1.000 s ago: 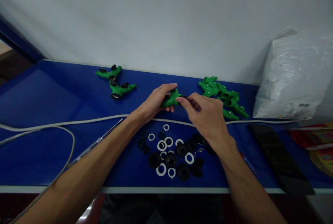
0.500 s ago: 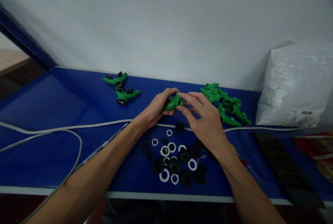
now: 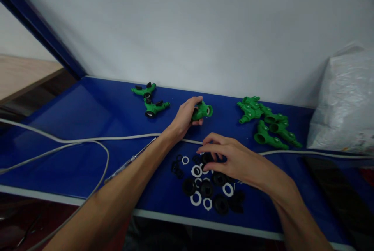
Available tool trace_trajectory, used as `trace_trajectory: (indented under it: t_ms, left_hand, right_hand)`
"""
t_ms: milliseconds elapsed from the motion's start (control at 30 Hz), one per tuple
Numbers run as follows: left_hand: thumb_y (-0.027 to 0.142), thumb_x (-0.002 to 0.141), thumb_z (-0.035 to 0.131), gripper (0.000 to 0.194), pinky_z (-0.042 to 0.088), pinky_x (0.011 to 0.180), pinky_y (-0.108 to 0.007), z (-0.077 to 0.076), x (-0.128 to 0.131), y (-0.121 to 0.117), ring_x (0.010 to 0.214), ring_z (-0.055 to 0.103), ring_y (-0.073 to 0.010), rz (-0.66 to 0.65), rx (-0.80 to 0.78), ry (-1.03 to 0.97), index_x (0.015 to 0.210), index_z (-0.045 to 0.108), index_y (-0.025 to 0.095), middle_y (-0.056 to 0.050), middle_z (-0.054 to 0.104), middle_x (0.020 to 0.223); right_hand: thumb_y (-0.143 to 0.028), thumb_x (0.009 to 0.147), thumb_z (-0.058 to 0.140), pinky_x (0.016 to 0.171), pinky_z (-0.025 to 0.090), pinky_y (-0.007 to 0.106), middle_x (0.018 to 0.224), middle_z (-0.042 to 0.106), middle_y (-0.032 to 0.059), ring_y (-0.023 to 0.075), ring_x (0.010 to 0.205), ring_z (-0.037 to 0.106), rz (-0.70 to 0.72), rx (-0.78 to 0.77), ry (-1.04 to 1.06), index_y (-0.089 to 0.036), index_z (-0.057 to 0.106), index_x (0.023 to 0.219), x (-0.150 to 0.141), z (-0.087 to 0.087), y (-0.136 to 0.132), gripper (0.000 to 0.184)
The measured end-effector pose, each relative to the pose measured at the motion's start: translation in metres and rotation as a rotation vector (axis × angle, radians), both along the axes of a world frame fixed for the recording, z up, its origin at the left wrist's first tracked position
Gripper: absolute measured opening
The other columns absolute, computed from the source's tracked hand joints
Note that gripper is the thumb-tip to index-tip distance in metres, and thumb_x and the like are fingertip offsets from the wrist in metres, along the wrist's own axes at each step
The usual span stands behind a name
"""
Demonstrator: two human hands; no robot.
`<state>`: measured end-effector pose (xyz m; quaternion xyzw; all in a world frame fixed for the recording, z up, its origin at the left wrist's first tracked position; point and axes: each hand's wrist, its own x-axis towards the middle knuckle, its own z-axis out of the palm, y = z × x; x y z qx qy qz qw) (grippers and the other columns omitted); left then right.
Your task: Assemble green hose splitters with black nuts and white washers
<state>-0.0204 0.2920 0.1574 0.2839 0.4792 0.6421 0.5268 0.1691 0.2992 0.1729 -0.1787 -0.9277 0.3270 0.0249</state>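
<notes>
My left hand [image 3: 184, 116] is closed around a green plastic Y-shaped hose splitter [image 3: 205, 110], with one round opening facing right. The palm and fingers hide part of the splitter. My right hand [image 3: 230, 157] hovers palm-down over the loose small parts, its fingers curved and apart, and nothing shows in it. Below its fingertips lie several white notched rings [image 3: 196, 171] and black threaded collars [image 3: 221, 204]. Small black O-rings [image 3: 177, 169] sit left of them. What lies right under the fingers is partly hidden.
Two green splitters with black valve levers [image 3: 154, 107] stand back left. Several bare green splitter bodies [image 3: 267, 138] lie right. A pale cable [image 3: 128, 138] crosses the blue table [image 3: 87, 103]. A screwdriver [image 3: 128, 161] lies beside my left forearm. A plastic-wrapped package [image 3: 344, 103] and dark flat slab [image 3: 336, 196] are far right.
My right hand has left the splitter and moved down over the rings and collars. My left hand still holds the splitter. The whole view has shifted slightly.
</notes>
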Motion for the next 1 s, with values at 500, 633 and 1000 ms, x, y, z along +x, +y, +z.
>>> trace_trajectory:
  t_ms: [500,633,1000]
  left_hand:
    - [0.041,0.091,0.06,0.027,0.028,0.038,-0.016,-0.003,0.005,-0.003,0.043,0.05,-0.0062,-0.119,-0.03,0.001,0.098,0.061,0.015,0.002,0.056,0.067]
    - [0.04,0.091,0.06,0.029,0.028,0.037,-0.015,0.001,0.009,-0.005,0.043,0.049,-0.0052,-0.176,-0.047,-0.052,0.104,0.064,0.014,0.001,0.057,0.069]
    - [0.039,0.093,0.058,0.032,0.031,0.038,-0.016,-0.004,0.009,-0.003,0.043,0.052,-0.0076,-0.12,-0.03,0.069,0.11,0.063,0.013,0.003,0.055,0.064]
  right_hand:
    - [-0.026,0.096,0.068,0.085,0.062,0.028,0.11,0.072,0.0027,0.0138,0.089,0.075,-0.434,-0.015,0.69,-0.026,0.071,0.114,-0.003,0.006,0.021,0.018]
    - [-0.018,0.092,0.073,0.098,0.059,0.032,0.108,0.077,0.006,0.0172,0.102,0.074,-0.466,0.396,0.778,-0.02,0.072,0.101,-0.008,-0.002,0.023,0.009]
    - [-0.016,0.098,0.062,0.086,0.061,0.034,0.105,0.074,0.0137,0.023,0.096,0.074,-0.261,0.805,0.559,-0.012,0.068,0.103,-0.008,-0.01,0.024,0.009]
